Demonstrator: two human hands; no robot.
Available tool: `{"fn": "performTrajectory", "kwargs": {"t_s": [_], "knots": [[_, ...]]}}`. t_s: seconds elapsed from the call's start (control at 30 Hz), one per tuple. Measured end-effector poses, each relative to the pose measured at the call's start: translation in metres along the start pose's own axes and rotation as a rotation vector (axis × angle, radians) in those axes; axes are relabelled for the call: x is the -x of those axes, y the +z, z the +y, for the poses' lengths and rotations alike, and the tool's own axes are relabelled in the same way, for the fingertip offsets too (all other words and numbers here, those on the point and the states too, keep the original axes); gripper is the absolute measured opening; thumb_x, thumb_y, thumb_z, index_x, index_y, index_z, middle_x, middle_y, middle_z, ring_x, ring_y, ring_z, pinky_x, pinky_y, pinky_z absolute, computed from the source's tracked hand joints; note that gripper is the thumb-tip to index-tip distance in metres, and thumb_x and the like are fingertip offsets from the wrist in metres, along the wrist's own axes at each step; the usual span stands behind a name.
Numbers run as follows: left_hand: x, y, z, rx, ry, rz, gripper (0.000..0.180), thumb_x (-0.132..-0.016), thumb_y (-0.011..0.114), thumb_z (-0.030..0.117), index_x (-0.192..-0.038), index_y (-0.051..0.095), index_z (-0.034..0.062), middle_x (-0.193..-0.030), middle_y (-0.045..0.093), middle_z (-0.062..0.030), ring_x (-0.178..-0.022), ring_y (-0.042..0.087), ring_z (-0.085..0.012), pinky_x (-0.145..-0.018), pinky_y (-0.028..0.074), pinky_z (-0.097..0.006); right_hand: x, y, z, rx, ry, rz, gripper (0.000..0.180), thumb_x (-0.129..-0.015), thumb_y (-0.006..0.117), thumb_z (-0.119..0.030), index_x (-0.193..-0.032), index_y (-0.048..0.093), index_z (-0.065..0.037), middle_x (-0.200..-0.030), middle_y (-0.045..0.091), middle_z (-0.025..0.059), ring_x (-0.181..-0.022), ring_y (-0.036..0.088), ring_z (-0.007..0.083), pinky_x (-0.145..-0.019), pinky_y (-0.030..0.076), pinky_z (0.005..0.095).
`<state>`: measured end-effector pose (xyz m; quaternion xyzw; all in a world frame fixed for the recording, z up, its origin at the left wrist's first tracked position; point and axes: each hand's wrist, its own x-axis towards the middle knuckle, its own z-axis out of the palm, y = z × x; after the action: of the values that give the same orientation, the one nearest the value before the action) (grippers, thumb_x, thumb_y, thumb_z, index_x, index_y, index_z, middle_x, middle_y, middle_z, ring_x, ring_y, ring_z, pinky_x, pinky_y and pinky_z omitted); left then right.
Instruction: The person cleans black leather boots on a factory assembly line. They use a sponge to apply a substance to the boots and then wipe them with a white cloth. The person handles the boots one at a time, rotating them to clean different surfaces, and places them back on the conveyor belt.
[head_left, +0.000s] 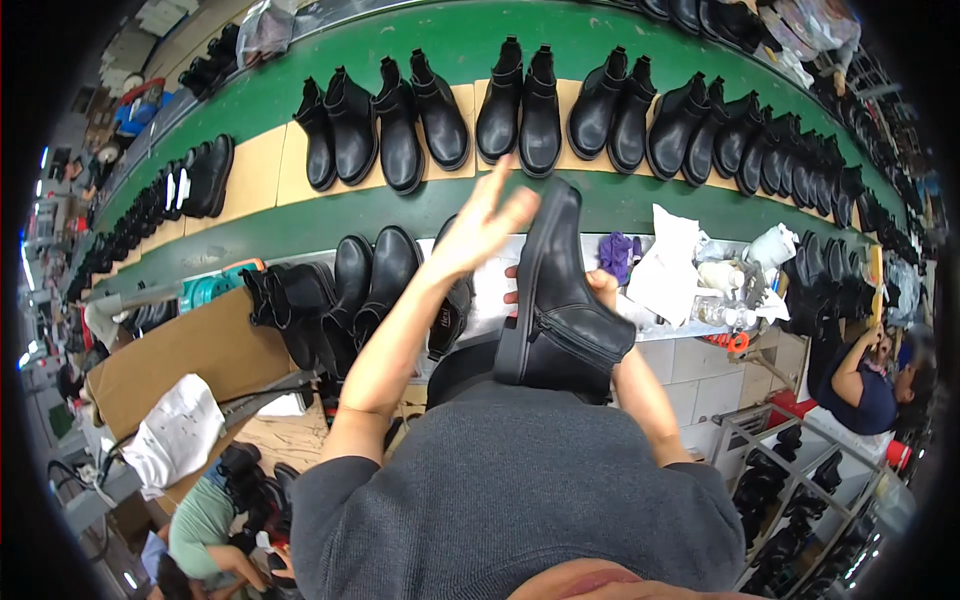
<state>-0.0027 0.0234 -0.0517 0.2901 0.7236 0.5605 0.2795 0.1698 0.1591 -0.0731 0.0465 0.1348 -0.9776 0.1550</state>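
A black ankle boot (563, 262) with a side zipper stands toe up in front of my torso, its sole facing left. My right hand (603, 288) is wrapped round it from the right; fingertips show past the sole on the far side. My left hand (485, 225) is raised just left of the boot's toe, fingers spread and slightly blurred, with nothing in it. Behind my left forearm, more black boots (388, 275) rest on the near bench, one of them partly hidden by my arm.
Pairs of black boots (540, 115) line cardboard on a green conveyor belt (350, 215). Right of the held boot are a purple cloth (620, 255), white paper (668, 262) and bottles (720, 275). A brown cardboard sheet (190, 370) lies left. Other people (205, 530) work nearby.
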Motion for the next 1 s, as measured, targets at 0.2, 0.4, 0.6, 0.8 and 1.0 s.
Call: {"fn": "performTrajectory", "kwargs": {"t_s": [0.2,0.4,0.6,0.8,1.0], "knots": [[0.059,-0.028,-0.057,-0.876,-0.915,-0.468,0.093,-0.071,0.076,0.043,-0.141,0.035,-0.0037,-0.116,0.06,-0.0287,-0.1,0.065,-0.0356,-0.081,0.055,-0.043,0.014,-0.021,0.017,-0.339,-0.179,0.017,0.09,-0.085,0.049,-0.068,-0.146,0.026,-0.006,-0.135,0.041,0.0287,-0.122,0.047,0.0413,-0.095,0.048,0.0533],[0.092,-0.081,-0.089,0.409,-0.6,-0.174,0.037,-0.077,0.066,-0.002,-0.114,0.062,-0.0061,-0.101,0.069,-0.0097,-0.087,0.064,-0.0133,-0.078,0.052,-0.027,0.015,-0.027,-0.018,-0.377,-0.162,-0.01,0.063,-0.097,0.047,-0.041,-0.143,0.029,-0.002,-0.119,0.048,0.0277,-0.115,0.053,0.0361,-0.083,0.057,0.0466],[0.114,-0.073,-0.107,0.841,-0.398,0.03,0.071,-0.069,0.074,0.006,-0.133,0.045,-0.001,-0.126,0.058,-0.0084,-0.115,0.054,-0.0161,-0.097,0.043,-0.03,0.006,0.001,-0.029,-0.337,-0.148,-0.062,0.062,-0.1,0.038,-0.038,-0.147,0.02,-0.002,-0.116,0.052,0.031,-0.111,0.056,0.0425,-0.083,0.057,0.0513],[0.092,-0.099,-0.027,0.376,-0.43,-0.097,0.031,-0.076,0.071,0.003,-0.107,0.066,-0.0035,-0.096,0.069,-0.0056,-0.084,0.063,-0.0129,-0.083,0.049,-0.026,0.006,-0.034,-0.046,0.04,0.021,0.35,0.07,-0.095,0.045,-0.049,-0.143,0.032,0.0,-0.129,0.05,0.0269,-0.115,0.056,0.0382,-0.082,0.056,0.0464],[0.055,-0.024,-0.056,-0.268,-0.704,-0.207,0.05,-0.079,0.071,0.024,-0.118,0.058,-0.0055,-0.072,0.065,-0.0122,-0.071,0.065,-0.0201,-0.073,0.054,-0.035,-0.05,-0.128,0.023,1.226,0.123,0.86,0.086,-0.09,0.047,-0.061,-0.144,0.028,0.004,-0.135,0.048,0.0244,-0.126,0.047,0.0347,-0.091,0.05,0.0445]]}}
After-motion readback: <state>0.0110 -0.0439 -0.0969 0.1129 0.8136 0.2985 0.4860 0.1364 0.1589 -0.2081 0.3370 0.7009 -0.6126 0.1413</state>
